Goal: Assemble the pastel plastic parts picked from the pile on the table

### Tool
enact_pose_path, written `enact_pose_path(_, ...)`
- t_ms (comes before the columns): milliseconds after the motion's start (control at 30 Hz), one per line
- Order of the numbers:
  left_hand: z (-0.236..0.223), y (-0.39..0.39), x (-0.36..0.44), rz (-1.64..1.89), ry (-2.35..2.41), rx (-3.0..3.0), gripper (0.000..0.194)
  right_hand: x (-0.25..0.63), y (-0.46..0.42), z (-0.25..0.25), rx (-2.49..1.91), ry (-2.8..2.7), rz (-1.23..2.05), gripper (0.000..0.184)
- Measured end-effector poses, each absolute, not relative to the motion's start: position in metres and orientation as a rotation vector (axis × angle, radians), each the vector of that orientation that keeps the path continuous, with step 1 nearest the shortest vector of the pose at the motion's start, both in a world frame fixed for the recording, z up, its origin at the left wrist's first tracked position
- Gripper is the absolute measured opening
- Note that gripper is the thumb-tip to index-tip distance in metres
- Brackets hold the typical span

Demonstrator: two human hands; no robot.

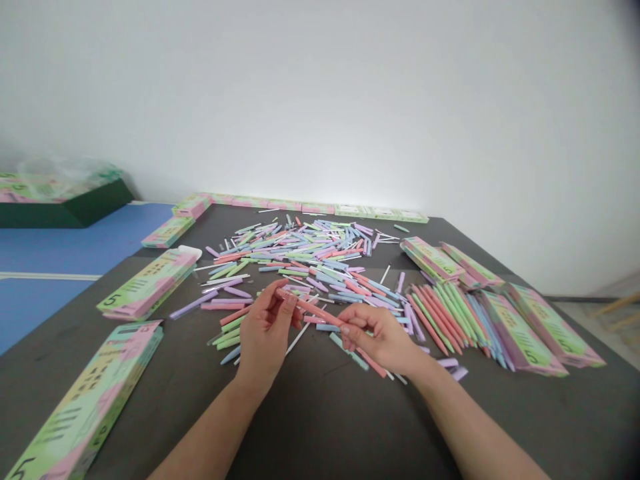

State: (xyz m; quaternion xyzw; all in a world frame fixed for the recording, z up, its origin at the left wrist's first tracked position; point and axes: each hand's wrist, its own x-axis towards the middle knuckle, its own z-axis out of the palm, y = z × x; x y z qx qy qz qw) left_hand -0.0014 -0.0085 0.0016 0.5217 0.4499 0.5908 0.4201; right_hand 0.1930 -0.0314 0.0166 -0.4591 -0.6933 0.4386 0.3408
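Between my two hands is a coral-red pen point(320, 311), held level above the dark table. My left hand point(267, 327) pinches its left end, where a clear part shows at the fingertips. The fingers of my right hand point(377, 333) are closed on the other end. Below and beyond my hands spreads a large loose heap of pen parts point(310, 250) in red, green, blue and purple, with thin white refills among them. Right of my right hand lies a row of pens point(450, 313), sorted roughly by colour.
Printed boxes point(150, 283) lie along the table's left side, with another box point(85, 407) nearer me. More boxes point(525, 330) rest at the right, and a line of boxes point(300, 205) edges the back by the wall. A dark green crate point(95, 203) stands far left on a blue surface.
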Motion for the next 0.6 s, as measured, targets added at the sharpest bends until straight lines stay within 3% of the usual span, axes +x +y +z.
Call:
enact_pose_path(367,0.0026,-0.0059,0.0006,1.499,1.05,1.249,0.044,0.1956,-0.0295,0.0144,-1.225,-1.871,1.024,0.016)
enact_pose_path(600,-0.0001,-0.0068,-0.0019,1.458,1.149,1.288,0.039,0.1956,-0.0284,0.0076,-1.226,-1.833,1.013,0.016)
